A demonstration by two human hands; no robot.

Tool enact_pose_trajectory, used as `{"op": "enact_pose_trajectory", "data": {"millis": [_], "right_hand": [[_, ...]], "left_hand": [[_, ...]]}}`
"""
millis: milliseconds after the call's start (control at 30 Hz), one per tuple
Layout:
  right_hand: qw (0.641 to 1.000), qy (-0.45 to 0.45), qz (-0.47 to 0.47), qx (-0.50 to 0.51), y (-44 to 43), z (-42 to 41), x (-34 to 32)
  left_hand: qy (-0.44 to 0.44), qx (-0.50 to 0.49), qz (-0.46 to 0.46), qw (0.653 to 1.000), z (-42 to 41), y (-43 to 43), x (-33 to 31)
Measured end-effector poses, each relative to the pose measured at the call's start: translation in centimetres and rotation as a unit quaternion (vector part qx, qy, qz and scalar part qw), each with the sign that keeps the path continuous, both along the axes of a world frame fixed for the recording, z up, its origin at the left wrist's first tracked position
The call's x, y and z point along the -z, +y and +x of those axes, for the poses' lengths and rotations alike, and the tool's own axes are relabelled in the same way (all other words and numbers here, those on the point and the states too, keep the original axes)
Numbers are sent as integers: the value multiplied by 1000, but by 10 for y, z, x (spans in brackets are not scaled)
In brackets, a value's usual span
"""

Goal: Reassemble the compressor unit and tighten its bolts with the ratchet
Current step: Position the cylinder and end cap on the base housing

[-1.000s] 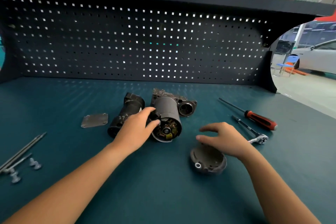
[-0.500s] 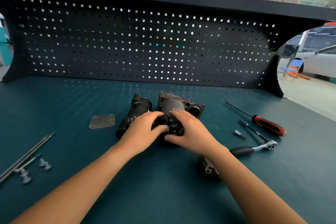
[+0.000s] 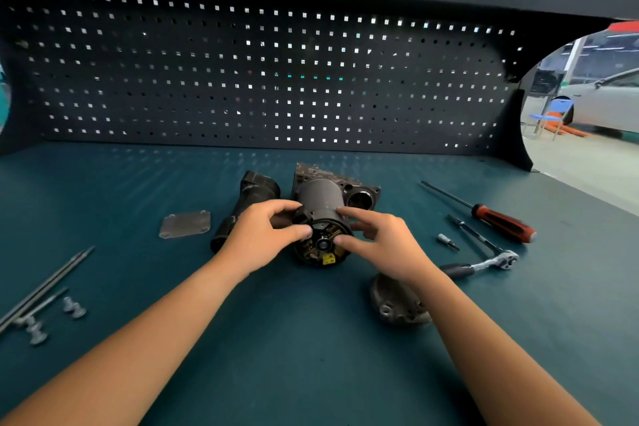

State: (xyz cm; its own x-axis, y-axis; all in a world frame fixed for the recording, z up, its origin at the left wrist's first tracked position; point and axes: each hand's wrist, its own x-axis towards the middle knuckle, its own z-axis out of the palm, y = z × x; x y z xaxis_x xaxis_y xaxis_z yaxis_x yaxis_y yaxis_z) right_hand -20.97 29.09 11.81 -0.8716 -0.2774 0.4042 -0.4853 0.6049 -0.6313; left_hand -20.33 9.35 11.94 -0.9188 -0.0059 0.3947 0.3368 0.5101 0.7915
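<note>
Two forearms stretched over the matte teal bench top [image 3: 103, 190], left hand [image 3: 262, 235] and right hand [image 3: 383, 242] with curled fingers and thumbs pinching the open end of the dark grey cylindrical metal compressor unit [image 3: 320, 197], lying at bench centre, yellow block visible in its face, domed grey cast-metal end cap [image 3: 394, 304] under the right wrist, chrome ratchet with black grip [image 3: 484, 261] on the right.

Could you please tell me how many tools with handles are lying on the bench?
2: the red-handled screwdriver lies at the far right; the ratchet lies nearer, just right of the right hand, which holds the compressor unit. None seems hidden.
</note>
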Motion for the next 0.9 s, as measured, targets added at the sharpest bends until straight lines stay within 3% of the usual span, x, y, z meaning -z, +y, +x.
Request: {"op": "enact_pose_trajectory", "data": {"millis": [233,400,567,767,900], "right_hand": [[999,47,3,21,-3,3,3],[999,34,9,15,-4,4,0],[999,39,5,36,-5,5,0],[996,32,66,43,-13,8,-1],[997,-28,71,14,-27,10,-1]], "left_hand": [[-7,17,23,1000,-6,-4,2],[-37,64,-54,996,-5,-4,11],[-9,9,-69,998,-6,2,15],[52,-85,-267,959,-2,-21,4],[-44,-132,-347,927,-2,-41,15]]}}
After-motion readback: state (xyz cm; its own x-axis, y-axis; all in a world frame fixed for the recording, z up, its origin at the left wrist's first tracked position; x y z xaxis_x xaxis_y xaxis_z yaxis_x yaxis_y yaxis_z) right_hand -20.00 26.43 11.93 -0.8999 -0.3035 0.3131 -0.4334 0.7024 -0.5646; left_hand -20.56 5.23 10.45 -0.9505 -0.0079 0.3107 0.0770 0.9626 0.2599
